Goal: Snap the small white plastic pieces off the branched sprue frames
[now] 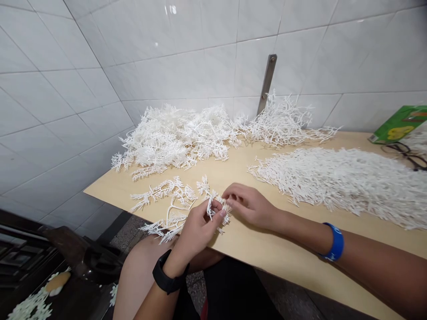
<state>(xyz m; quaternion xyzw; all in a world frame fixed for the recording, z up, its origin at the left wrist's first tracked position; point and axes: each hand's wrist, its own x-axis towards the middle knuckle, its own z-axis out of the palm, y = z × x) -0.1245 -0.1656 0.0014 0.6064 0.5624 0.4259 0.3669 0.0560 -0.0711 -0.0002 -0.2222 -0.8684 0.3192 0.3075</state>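
My left hand (pixel 200 226), with a black band on its wrist, pinches a white branched plastic piece (pixel 211 205) near the table's front edge. Just right of it, my right hand (pixel 245 204) has its fingers curled and bent toward the same piece; its fingertips are close to the sprigs, and whether they grip any is unclear. Another branched white piece (pixel 160 192) lies on the table to the left, its lower fronds hanging at the edge.
A large pile of white branches (pixel 173 138) stands at the back left, thinner bare branches (pixel 283 122) beside it. Loose white sprigs (pixel 347 180) spread over the right. Further right are a green box (pixel 400 124) and glasses (pixel 405 151). A metal bracket (pixel 267 80) is on the wall.
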